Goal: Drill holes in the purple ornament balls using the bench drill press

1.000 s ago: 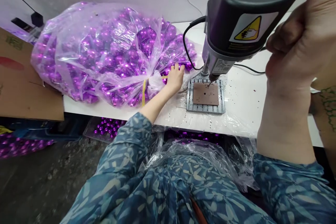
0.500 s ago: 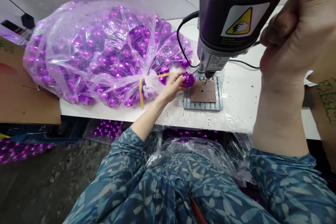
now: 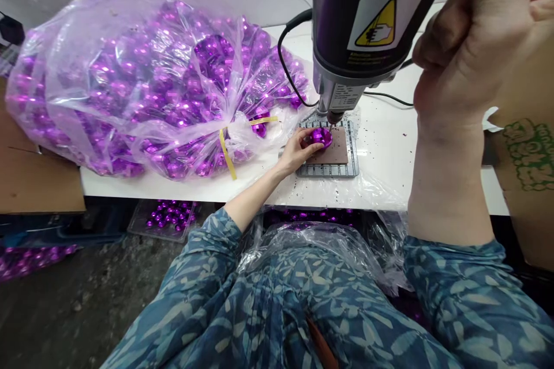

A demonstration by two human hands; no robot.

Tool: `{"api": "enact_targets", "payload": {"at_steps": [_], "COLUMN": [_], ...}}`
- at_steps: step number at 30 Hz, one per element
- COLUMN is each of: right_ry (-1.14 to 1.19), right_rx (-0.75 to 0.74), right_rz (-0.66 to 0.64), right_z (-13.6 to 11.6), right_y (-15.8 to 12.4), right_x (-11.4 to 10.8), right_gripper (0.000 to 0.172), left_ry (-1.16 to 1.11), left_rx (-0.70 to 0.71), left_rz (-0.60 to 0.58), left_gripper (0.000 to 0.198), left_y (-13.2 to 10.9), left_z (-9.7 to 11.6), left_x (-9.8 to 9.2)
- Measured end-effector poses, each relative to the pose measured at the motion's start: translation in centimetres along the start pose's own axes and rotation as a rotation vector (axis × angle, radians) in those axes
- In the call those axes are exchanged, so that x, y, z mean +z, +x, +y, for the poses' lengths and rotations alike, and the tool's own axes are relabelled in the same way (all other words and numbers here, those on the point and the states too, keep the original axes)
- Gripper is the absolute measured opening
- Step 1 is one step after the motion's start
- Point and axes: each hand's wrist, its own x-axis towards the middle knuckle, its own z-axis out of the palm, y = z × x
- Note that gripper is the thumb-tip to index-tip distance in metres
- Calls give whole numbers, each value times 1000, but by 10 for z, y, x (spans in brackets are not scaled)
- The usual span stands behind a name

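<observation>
My left hand (image 3: 298,151) pinches a shiny purple faceted ball (image 3: 321,138) between thumb and fingers. The ball is over the brown board (image 3: 335,154), which lies on the slotted metal base (image 3: 328,170) of a bench drill press (image 3: 372,17). Just above the ball is the drill bit (image 3: 331,125); whether they touch I cannot tell. High at the right, my right hand (image 3: 480,46) is closed at the side of the drill press, apparently round its handle, which the fingers mostly hide.
A large clear bag (image 3: 142,81) of purple balls, tied with yellow strips, fills the table's left side. Cardboard boxes (image 3: 38,184) stand at both sides. Dark shavings dot the white table (image 3: 385,167). Below its edge sits a clear tray (image 3: 171,216) of small purple balls.
My left hand has brought the purple ball right, from beside the base to over the board under the bit. My right hand stays closed by the drill press. The whole view has shifted slightly.
</observation>
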Motion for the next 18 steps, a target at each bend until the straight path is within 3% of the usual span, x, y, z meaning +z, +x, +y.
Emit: {"api": "enact_targets", "payload": {"at_steps": [12, 18], "right_ry": [-28, 1], "right_rx": [29, -51], "right_rz": [-19, -25], "right_z": [-10, -2], "right_y": [-6, -6], "right_x": [0, -2], "right_gripper": [53, 53], "left_ry": [199, 88], "left_rx": [186, 179], "left_rz": [43, 16], "left_gripper": [54, 54], "left_y": [-7, -9], "left_z": [10, 1], "left_x": [17, 21]}}
